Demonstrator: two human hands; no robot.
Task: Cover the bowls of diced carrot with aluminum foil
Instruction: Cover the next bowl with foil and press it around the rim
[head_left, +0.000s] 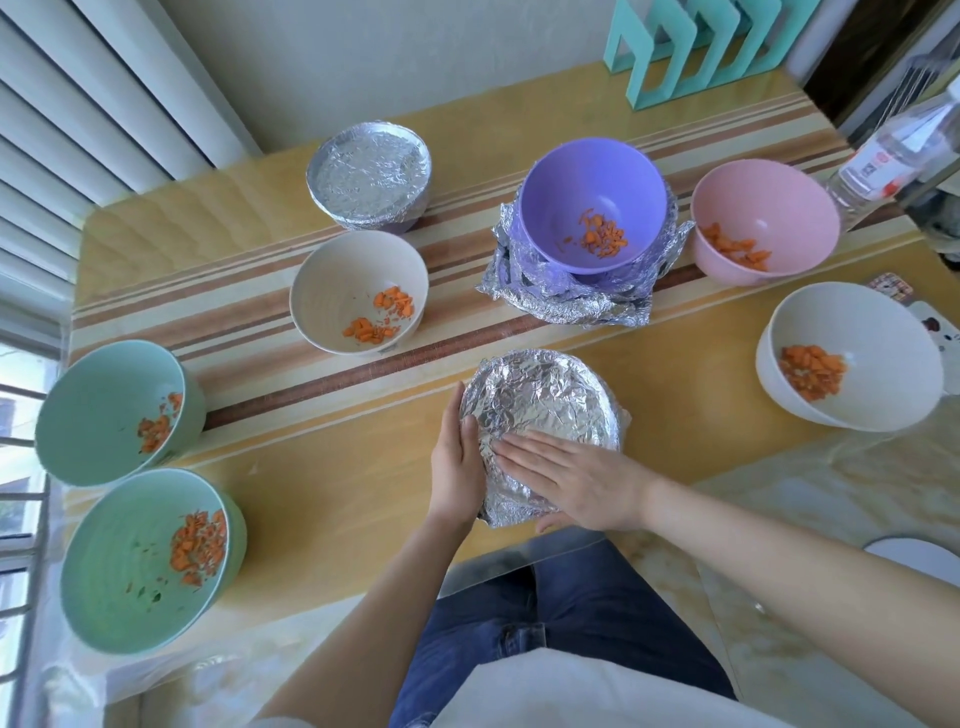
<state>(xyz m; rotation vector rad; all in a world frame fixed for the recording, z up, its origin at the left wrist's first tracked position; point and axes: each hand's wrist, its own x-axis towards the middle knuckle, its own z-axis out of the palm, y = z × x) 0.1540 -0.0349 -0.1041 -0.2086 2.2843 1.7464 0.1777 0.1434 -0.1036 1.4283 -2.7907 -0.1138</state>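
Note:
A foil-covered bowl (545, 410) stands at the table's near edge in front of me. My left hand (454, 462) presses flat against its left side. My right hand (576, 478) lies flat on the foil top, fingers straight and pointing left. A second foil-covered bowl (370, 174) stands at the back. Open bowls with diced carrot stand around: a beige bowl (358, 291), a purple bowl (592, 205) on a pile of crumpled foil (561, 301), a pink bowl (763, 228), a white bowl (847, 353), and two green bowls (117, 410) (150, 558) at the left.
The wooden table (322, 499) has striped bands across its middle. A teal rack (691, 47) stands at the back right, next to a clear plastic bottle (898, 156). Window blinds fill the left side. My lap in jeans shows below the table edge.

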